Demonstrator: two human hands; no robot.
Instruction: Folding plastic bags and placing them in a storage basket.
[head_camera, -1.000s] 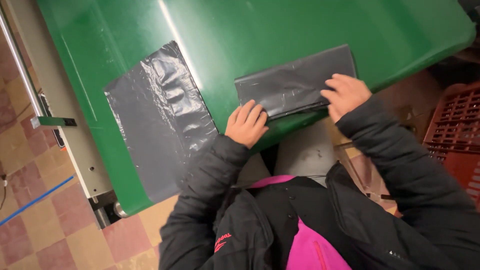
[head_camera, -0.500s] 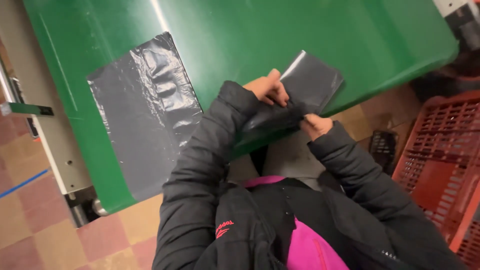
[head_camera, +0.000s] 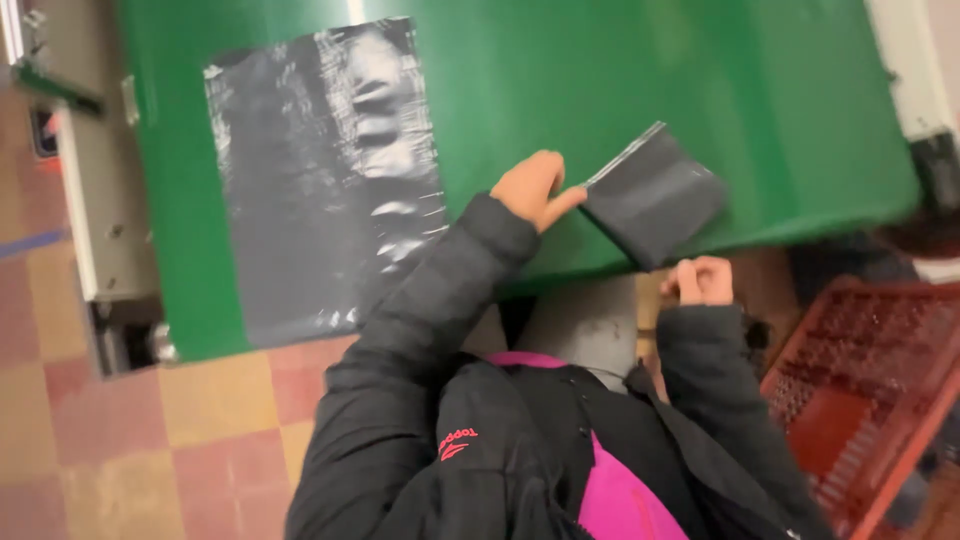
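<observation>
— What lies in the way on the green table (head_camera: 620, 80)?
— A flat grey plastic bag (head_camera: 320, 180) covers its left part; a folded grey bag (head_camera: 655, 195) sits at the near edge, touched by the left hand (head_camera: 535, 188).
— And open room?
— A wide bare stretch between and beyond the two bags. At right, a red crate (head_camera: 860, 390) stands beside the right hand (head_camera: 700, 280), below the table edge.

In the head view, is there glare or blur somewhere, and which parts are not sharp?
Head view: white glare streaks cross the flat grey plastic bag on the green table; the whole frame is softened by motion blur; the folded bag beside the left hand and the red crate look smeared.
</observation>
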